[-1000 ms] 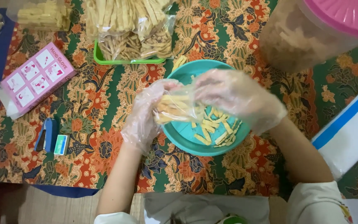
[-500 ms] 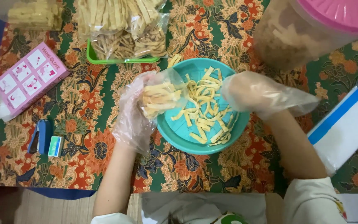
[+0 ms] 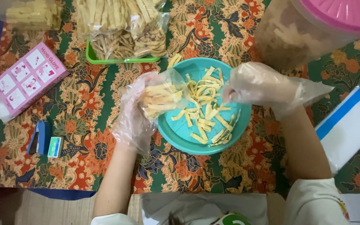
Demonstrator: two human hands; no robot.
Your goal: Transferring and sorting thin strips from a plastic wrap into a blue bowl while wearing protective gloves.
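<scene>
A: What does the left hand (image 3: 136, 114) hold?
B: One small clear bag (image 3: 163, 98) of pale yellow chip strips, grasped at the left rim of the single teal bowl (image 3: 176, 133). Both hands wear loose clear gloves.

A: And the right hand (image 3: 257, 85)?
B: Fingers curled over the bowl's right side, above the loose strips (image 3: 207, 110); whether they pinch any strip cannot be told.

A: The surface?
B: A bench covered by a batik cloth (image 3: 92, 158) in orange, green and red florals. A strip of bare floor (image 3: 34, 208) shows at the lower left.

A: Counts beyond the bowl?
B: One green tray (image 3: 105, 59) bearing filled bags; one clear tub with a pink lid (image 3: 342, 14); one pink glove box (image 3: 23, 81); one blue stapler (image 3: 38, 137); one small staple box (image 3: 55, 146) just beside it.
</scene>
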